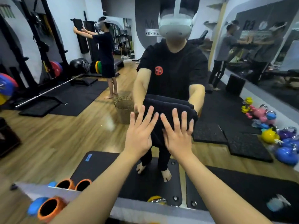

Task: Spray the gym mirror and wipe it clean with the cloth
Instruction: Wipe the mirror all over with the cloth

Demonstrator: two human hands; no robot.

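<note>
Black cloth: a folded, thick black fabric cloth [169,110] lies flat against the large wall-mounted gym mirror [80,130], at mid height, just right of centre in the scene.
Right hand: the right hand [178,136] is flat with its fingers spread, the fingertips pressing the lower edge of the cloth onto the glass; it pinches nothing.
Left hand: the left hand [139,135] is also flat and spread, just left of the cloth; whether its fingertips touch the fabric or only the glass, I cannot tell.
Step in hand: wiping, by my reading, since both palms face the glass and no spray bottle shows.
Doing it well: I would bring the left hand fully onto the cloth so both palms load it evenly, then sweep in overlapping passes from the far top of the pane to the near bottom.
Pressure: flat palms probably serve better than fingertips, because the thick fold may slide or unroll if only its edge is pushed.
Smear to chase: a pale hazy patch [109,122] sits on the glass left of the hands and seems a fair target.
Hazard near: orange-rimmed foam rollers [48,207] stand at the near left by the mirror's foot, so low strokes want care.
Progress: hard to judge; motion blur hides fine streaks.
</note>
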